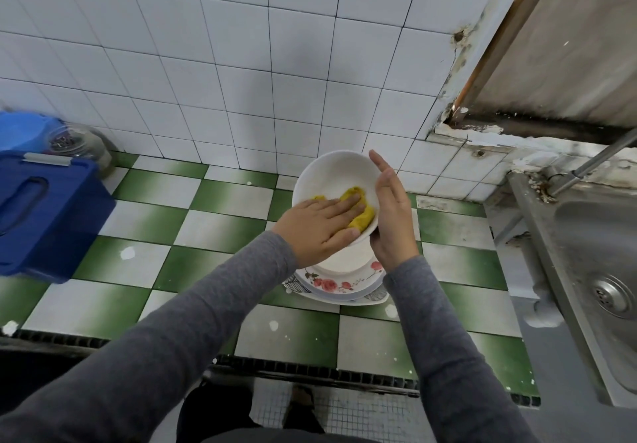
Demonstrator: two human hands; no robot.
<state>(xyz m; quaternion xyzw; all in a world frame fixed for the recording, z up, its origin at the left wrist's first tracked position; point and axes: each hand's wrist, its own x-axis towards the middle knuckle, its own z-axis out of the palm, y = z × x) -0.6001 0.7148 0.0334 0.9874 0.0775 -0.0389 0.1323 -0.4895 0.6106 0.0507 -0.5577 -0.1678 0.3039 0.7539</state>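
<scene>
While the left hand (320, 225) lies flat inside the white bowl (331, 177), fingers straight and together, we see it pressing a yellow cloth (362, 216) against the bowl's inner wall. The right hand (393, 215) cradles the bowl from the right, palm on the outer wall, fingers reaching up past the rim and thumb tucked under the lower edge. The bowl is held tilted, mouth toward us, just above a stack of plates (344, 280) (the top one has a rose pattern), which sits on the green-and-white tiled counter (172, 215). We find bare counter to the left of the stack as far as the blue box (44, 208). The steel sink (593, 270) lies well apart to the right, and the tiled wall (241, 63) stands close behind the bowl.
</scene>
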